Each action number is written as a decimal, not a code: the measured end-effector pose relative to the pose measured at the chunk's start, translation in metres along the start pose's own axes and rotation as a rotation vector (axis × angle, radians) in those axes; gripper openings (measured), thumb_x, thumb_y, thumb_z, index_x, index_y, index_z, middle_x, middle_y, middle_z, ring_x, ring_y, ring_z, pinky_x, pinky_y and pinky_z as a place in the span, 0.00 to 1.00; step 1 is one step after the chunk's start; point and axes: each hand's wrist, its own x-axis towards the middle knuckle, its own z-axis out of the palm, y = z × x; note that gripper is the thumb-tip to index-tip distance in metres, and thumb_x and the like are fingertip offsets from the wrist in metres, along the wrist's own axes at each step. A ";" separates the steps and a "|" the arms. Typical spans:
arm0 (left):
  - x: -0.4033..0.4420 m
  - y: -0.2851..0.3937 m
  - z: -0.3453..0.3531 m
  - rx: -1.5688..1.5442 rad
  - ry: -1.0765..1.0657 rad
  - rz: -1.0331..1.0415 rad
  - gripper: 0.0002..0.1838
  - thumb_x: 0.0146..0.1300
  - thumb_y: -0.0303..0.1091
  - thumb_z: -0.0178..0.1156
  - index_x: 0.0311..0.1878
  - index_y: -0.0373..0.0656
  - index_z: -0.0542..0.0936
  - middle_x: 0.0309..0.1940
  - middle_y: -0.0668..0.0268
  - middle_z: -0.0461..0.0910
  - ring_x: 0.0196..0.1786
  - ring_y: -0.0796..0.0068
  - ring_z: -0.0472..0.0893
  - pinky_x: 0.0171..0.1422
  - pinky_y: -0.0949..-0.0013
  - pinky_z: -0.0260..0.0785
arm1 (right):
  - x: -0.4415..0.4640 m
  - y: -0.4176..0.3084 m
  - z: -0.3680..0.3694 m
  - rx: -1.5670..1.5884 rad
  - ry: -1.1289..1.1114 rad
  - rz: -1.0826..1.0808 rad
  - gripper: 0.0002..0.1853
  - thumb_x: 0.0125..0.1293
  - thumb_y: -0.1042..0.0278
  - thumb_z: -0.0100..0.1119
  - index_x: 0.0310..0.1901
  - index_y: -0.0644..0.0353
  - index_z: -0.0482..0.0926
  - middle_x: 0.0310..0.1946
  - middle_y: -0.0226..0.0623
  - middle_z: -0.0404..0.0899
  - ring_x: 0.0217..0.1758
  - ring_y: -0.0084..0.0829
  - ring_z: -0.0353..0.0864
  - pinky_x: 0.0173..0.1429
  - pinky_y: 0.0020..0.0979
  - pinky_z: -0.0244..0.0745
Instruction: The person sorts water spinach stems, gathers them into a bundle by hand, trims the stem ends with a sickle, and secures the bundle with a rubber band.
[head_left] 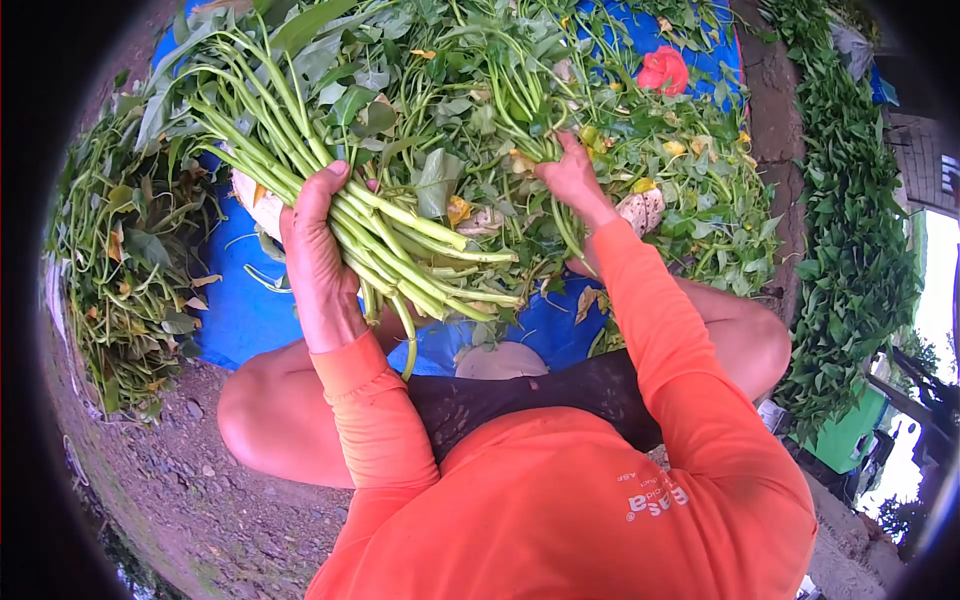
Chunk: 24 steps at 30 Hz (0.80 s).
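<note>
A thick bunch of green leafy stems (375, 235) is gripped in my left hand (322, 235), its cut ends pointing right and its leaves toward the upper left. To the right, my right hand (575, 180) is closed around a few thinner stems (520, 115) amid the loose greens. Beneath and beyond both hands spreads a heap of leafy vines (430, 130), with some yellow leaves, on a blue tarp (245, 325).
Piled greens (130, 270) lie at the left edge, and a long row of leafy bundles (850, 250) runs down the right. A red item (663, 71) rests at the upper right. A green container (848, 430) stands at the lower right.
</note>
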 end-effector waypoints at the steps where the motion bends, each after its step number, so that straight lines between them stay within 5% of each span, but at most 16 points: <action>1: 0.001 0.000 0.003 0.009 -0.003 0.004 0.16 0.66 0.34 0.72 0.47 0.29 0.83 0.33 0.58 0.86 0.35 0.65 0.89 0.42 0.64 0.86 | -0.003 -0.017 -0.017 0.107 0.010 -0.094 0.48 0.58 0.69 0.73 0.80 0.73 0.62 0.63 0.51 0.84 0.62 0.47 0.87 0.69 0.40 0.81; 3: 0.003 -0.001 0.006 -0.037 -0.005 0.014 0.16 0.65 0.33 0.73 0.47 0.29 0.83 0.33 0.58 0.86 0.34 0.65 0.89 0.41 0.65 0.86 | -0.010 -0.054 -0.052 0.507 -0.180 -0.070 0.45 0.54 0.74 0.71 0.76 0.69 0.67 0.55 0.42 0.86 0.54 0.34 0.87 0.62 0.36 0.84; 7: -0.002 0.006 0.007 -0.048 -0.045 0.005 0.16 0.64 0.32 0.73 0.46 0.29 0.82 0.33 0.58 0.86 0.33 0.65 0.89 0.40 0.65 0.85 | 0.012 -0.059 -0.080 1.010 -0.434 0.156 0.40 0.66 0.68 0.71 0.78 0.64 0.66 0.64 0.43 0.81 0.52 0.38 0.89 0.50 0.36 0.89; 10: -0.007 0.009 -0.004 -0.011 -0.038 0.003 0.16 0.64 0.32 0.73 0.47 0.30 0.82 0.33 0.57 0.86 0.33 0.66 0.89 0.40 0.65 0.85 | 0.034 -0.017 -0.063 0.266 -0.205 0.416 0.32 0.72 0.64 0.68 0.74 0.64 0.72 0.62 0.43 0.83 0.48 0.40 0.90 0.46 0.37 0.89; 13: -0.007 0.012 -0.016 0.009 0.001 0.042 0.16 0.64 0.31 0.72 0.48 0.30 0.81 0.34 0.59 0.86 0.33 0.66 0.89 0.40 0.65 0.85 | 0.032 0.030 -0.051 0.065 -0.195 0.414 0.28 0.74 0.59 0.66 0.72 0.60 0.78 0.53 0.45 0.88 0.47 0.40 0.92 0.46 0.37 0.90; 17: 0.002 0.011 -0.032 0.116 0.012 0.110 0.20 0.65 0.35 0.74 0.51 0.28 0.82 0.36 0.55 0.88 0.36 0.66 0.89 0.43 0.66 0.85 | 0.033 0.068 -0.016 -0.670 0.311 -0.225 0.31 0.68 0.59 0.68 0.69 0.65 0.80 0.57 0.53 0.88 0.50 0.45 0.92 0.61 0.38 0.86; 18: 0.002 0.013 -0.031 0.115 0.023 0.117 0.20 0.65 0.35 0.74 0.51 0.28 0.82 0.36 0.56 0.88 0.36 0.66 0.89 0.43 0.66 0.85 | 0.023 0.043 -0.012 -0.290 0.199 -0.098 0.24 0.67 0.60 0.68 0.62 0.62 0.86 0.53 0.51 0.91 0.50 0.44 0.92 0.66 0.38 0.82; 21: 0.001 0.014 -0.024 0.126 0.036 0.122 0.20 0.65 0.34 0.73 0.51 0.29 0.81 0.36 0.56 0.87 0.36 0.66 0.89 0.42 0.66 0.84 | 0.021 0.010 0.011 -0.130 0.008 -0.041 0.16 0.67 0.62 0.66 0.53 0.59 0.90 0.48 0.50 0.92 0.54 0.48 0.91 0.66 0.42 0.82; 24: 0.000 0.010 -0.015 0.138 0.036 0.124 0.18 0.64 0.33 0.73 0.51 0.30 0.81 0.36 0.59 0.86 0.35 0.67 0.88 0.39 0.66 0.83 | 0.041 0.007 0.040 -0.191 0.085 0.072 0.14 0.68 0.62 0.65 0.49 0.56 0.92 0.51 0.51 0.92 0.58 0.51 0.90 0.66 0.43 0.82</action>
